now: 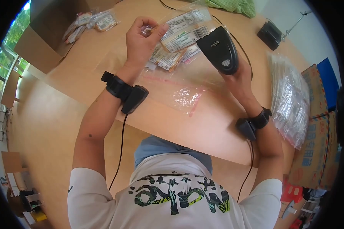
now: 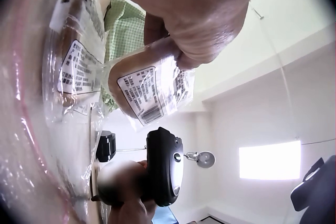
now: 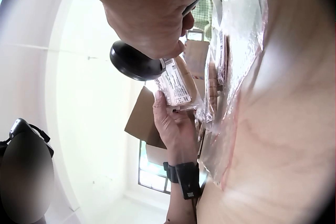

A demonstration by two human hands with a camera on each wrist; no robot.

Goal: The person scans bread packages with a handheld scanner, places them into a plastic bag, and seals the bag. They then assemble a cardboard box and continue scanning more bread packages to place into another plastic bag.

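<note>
My left hand (image 1: pixel 139 44) pinches the edge of a clear plastic packet (image 1: pixel 176 33) with a printed label and barcode, held up off the table. In the left wrist view something brown shows inside this packet (image 2: pixel 137 90). My right hand (image 1: pixel 239 76) grips a black barcode scanner (image 1: pixel 221 51), whose front end overlaps the barcode end of the packet in the head view. Below the packet, more labelled packets (image 1: pixel 166 60) lie at a large clear plastic bag (image 1: pixel 172 89) with a pink edge strip.
Beyond the left hand are more packets (image 1: pixel 105 21) and an open cardboard box (image 1: pixel 42 45). A stack of clear bags (image 1: pixel 288 99) lies at the right beside cardboard boxes (image 1: pixel 309 141). A black device (image 1: pixel 269 35) stands far right, and a black cable (image 1: pixel 244 49) runs behind the scanner.
</note>
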